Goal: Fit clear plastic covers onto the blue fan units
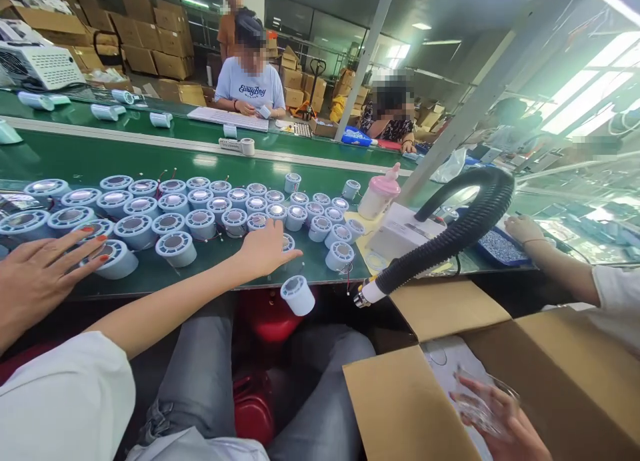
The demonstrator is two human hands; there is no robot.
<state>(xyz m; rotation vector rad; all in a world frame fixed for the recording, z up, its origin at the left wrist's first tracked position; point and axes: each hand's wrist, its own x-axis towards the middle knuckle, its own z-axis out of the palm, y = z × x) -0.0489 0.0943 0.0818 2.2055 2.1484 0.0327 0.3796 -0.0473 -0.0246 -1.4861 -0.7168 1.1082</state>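
My left hand [265, 247] reaches over the front of the green bench, thumb and fingers apart. It lies beside a light-blue cylindrical motor-like unit [288, 242], partly hidden; whether it touches the unit I cannot tell. Just below the bench edge, another light-blue cylinder [297, 295] appears tilted, with no hand visibly on it. At lower right, my right hand [505, 414] grips a clear plastic piece [483, 404] above the open cardboard box [410, 407]. Several similar blue units [174, 247] with round metal-centred tops and thin wires stand in rows on the bench.
A co-worker's hand [50, 267] with red nails rests by the units at left. Another person's hand [525, 229] is near a blue tray [500, 247]. A black flexible hose [450, 227], white box [405, 231] and pink-lidded bottle [377, 194] stand right. People sit across the green bench [150, 147].
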